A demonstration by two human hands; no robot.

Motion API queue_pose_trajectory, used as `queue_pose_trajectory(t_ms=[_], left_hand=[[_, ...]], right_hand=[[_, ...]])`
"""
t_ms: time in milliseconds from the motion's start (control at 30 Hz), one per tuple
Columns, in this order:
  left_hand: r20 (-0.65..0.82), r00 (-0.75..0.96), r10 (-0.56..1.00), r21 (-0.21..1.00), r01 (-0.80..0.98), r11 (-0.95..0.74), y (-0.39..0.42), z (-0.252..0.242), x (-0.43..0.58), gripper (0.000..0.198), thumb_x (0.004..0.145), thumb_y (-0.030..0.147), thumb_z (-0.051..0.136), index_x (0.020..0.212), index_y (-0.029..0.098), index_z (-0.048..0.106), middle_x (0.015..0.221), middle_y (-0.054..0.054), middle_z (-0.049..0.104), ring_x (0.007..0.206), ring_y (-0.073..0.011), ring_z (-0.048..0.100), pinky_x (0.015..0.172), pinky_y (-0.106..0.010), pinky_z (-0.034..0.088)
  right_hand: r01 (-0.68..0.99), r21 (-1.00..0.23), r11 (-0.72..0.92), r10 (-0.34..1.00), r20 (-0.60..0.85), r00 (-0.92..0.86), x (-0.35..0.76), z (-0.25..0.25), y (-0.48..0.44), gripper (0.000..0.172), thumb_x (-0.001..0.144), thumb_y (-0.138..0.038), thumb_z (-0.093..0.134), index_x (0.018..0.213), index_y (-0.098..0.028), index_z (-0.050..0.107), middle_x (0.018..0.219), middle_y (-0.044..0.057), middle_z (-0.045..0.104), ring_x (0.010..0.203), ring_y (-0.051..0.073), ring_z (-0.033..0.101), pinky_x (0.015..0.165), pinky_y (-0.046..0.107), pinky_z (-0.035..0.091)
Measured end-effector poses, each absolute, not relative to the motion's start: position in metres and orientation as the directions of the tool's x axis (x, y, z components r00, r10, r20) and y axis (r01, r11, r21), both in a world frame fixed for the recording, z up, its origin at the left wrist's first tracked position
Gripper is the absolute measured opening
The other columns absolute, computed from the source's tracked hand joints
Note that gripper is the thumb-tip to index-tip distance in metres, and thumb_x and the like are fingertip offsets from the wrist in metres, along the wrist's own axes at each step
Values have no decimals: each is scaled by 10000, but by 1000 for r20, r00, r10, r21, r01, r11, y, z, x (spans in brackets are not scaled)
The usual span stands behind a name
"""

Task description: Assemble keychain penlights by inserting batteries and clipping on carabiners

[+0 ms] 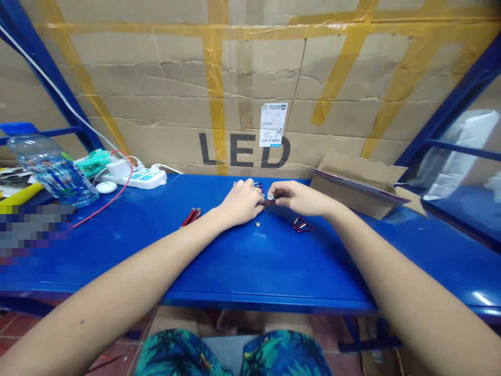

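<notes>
My right hand (294, 197) pinches a small cylindrical piece (271, 197) with a pale round end between thumb and fingers, just above the blue table. Close to its left, my left hand (242, 202) rests low with fingers curled; what they hold, if anything, is hidden. Behind my left hand, several small shiny coloured items (259, 185) are partly covered. A small round disc (257, 224) lies in front of my left fingers. Red carabiners (302, 225) lie below my right hand. Beside my left forearm are several red metallic tubes (191, 216), partly hidden by it.
An open cardboard box (358, 185) stands at the back right. At the left are a power strip (144, 177) with plugs, a red cable (113, 197) and a plastic bottle (55, 169). A large taped carton (176, 89) walls off the back.
</notes>
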State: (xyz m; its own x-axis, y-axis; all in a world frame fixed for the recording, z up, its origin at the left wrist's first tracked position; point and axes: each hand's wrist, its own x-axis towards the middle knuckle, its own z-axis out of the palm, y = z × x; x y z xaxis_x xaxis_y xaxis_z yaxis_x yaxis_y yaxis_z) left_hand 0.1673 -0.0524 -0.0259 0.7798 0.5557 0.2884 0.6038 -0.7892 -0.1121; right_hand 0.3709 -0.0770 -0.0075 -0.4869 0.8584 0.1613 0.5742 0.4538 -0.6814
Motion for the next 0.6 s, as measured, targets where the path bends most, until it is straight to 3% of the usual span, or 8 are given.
queue_pose_trajectory(t_ms=[100,233,433,600], left_hand=[[277,779,563,-102,607,-788,-58,-26,173,254,942,307,553,1004,217,783,931,-120,710,1041,-320,528,846,-437,387],[306,757,578,-28,614,-789,-54,-25,173,217,909,202,571,954,208,783,922,-106,727,1012,-294,578,873,-434,427],[553,567,610,312,538,-783,-50,-6,150,145,880,159,622,925,189,756,895,-45,757,828,-177,648,796,-319,501],[591,653,473,266,396,-879,-64,-4,144,119,902,169,625,931,181,740,922,-39,766,834,-160,679,801,-293,516]], right_hand=[[571,-684,454,860,169,-482,375,-6,-75,139,753,-122,549,861,-192,603,900,41,716,872,213,639,799,331,485],[578,-704,413,880,144,-453,379,-4,-75,157,732,-94,557,837,-200,606,860,34,717,811,193,636,761,317,488],[484,-812,326,899,108,-425,366,-10,-79,159,731,-91,571,838,-208,579,874,29,721,820,190,654,752,318,517],[435,-839,328,889,119,-442,353,-14,-84,138,755,-111,580,854,-207,575,900,31,718,824,184,650,756,319,515]])
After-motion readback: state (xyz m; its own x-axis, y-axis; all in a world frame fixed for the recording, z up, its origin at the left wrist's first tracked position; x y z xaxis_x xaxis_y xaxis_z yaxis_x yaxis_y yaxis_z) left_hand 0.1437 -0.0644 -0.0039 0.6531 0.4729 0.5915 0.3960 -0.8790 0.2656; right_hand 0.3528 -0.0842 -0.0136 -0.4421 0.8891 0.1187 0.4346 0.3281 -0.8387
